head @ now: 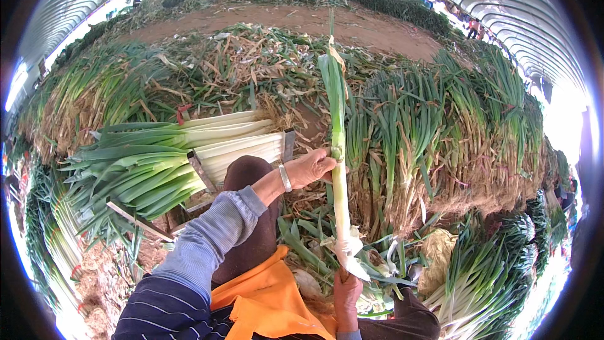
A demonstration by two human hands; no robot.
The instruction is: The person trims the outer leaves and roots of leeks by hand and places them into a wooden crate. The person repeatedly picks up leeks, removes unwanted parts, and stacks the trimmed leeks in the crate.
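Note:
A single long Welsh onion [340,193] stands almost upright in front of me, green leaves at the top and white stem below. My left hand [311,168], with a silver bracelet at the wrist, is closed around the stem just under the leaves. Low down, my right hand [348,293] grips the root end. Loosened white outer skin [350,251] hangs around the lower stem just above that hand. The roots are hidden by the right hand. An orange cloth [271,295] lies over my lap.
Peeled Welsh onions [236,144] lie in a metal-bracketed rack [200,170] at left, beside my knee. Unpeeled onions [401,137] stand in a long row at right. Trimmed leaf waste [245,61] is heaped ahead. Peeled stalks [465,264] lie lower right, near a crumpled yellowish sack [436,257].

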